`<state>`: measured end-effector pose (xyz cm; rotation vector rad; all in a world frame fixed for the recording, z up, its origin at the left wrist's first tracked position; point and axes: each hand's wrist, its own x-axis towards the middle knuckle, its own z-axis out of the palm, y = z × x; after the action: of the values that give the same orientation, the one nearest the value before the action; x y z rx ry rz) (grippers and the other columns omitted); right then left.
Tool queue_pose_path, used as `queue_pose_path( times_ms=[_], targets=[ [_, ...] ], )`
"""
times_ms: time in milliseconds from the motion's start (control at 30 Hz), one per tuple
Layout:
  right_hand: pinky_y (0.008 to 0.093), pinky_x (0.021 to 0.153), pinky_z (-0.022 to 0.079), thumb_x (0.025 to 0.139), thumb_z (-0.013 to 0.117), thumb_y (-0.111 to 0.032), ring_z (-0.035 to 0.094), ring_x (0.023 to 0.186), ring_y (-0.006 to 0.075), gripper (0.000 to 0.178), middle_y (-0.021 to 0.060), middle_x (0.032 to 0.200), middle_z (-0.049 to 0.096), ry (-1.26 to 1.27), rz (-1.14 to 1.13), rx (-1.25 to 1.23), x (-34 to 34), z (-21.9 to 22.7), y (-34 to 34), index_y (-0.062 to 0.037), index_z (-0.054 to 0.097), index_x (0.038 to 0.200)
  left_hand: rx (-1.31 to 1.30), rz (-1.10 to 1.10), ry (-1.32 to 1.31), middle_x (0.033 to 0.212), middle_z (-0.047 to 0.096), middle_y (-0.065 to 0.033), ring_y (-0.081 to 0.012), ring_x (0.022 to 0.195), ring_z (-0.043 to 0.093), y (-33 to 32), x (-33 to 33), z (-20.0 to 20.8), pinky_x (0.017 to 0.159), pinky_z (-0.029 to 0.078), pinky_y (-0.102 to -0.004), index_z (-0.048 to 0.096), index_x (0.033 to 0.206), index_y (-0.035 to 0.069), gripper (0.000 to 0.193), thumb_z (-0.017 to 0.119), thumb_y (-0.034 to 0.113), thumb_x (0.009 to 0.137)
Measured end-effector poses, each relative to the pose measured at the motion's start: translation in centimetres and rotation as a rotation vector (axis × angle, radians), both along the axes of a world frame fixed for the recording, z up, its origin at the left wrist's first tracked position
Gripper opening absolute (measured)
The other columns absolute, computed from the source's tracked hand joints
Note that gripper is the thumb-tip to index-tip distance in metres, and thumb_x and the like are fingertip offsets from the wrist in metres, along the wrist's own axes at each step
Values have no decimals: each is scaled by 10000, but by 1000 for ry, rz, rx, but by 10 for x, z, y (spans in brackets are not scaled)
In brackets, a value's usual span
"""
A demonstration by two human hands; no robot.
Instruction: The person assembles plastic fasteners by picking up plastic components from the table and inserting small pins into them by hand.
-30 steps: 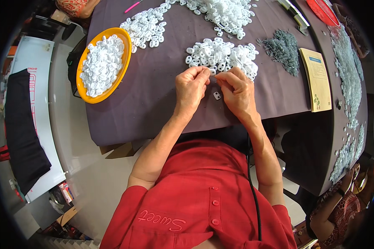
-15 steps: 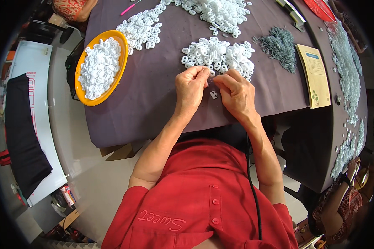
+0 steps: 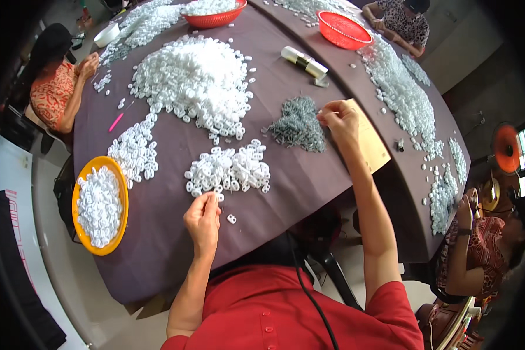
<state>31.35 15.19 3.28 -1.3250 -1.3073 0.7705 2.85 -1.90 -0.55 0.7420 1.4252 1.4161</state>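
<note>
My left hand is closed in a pinch at the near edge of a small heap of white plastic pieces. Between its fingertips shows one white oval two-holed piece. A single loose white piece lies on the cloth beside that hand. My right hand reaches to the right edge of a pile of tiny grey pieces, thin and spring-like. Its thumb and index finger are pressed together there; what is between them is too small to make out.
A yellow bowl of white pieces stands at left. Beyond lie a large white heap, a pink-handled tool and a metallic cylinder. Under my right forearm is a tan booklet. Red baskets and other people sit around the table.
My right hand has left my left hand's side and moved right to the grey pile. My left hand keeps its pinch by the white heap. The view has shifted, showing more of the table.
</note>
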Motion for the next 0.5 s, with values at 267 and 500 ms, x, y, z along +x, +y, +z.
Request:
queue_pose_path(
  times_ms=[267,500],
  targets=[
    [220,523,470,778,603,-50,576,588,102,69,61,694,614,-73,-167,49,62,-34,136,-6,593,831,91,34,95,599,494,17,-8,409,383,-3,5,-5,341,277,-163,602,891,10,129,538,121,879],
    [236,592,455,716,662,-88,572,630,91,82,26,675,629,-493,-339,-3,61,-56,173,-49,642,786,124,4,175,617,519,3,-14,422,396,1,5,-7,366,304,-159,600,911,2,111,538,85,871]
  ],
)
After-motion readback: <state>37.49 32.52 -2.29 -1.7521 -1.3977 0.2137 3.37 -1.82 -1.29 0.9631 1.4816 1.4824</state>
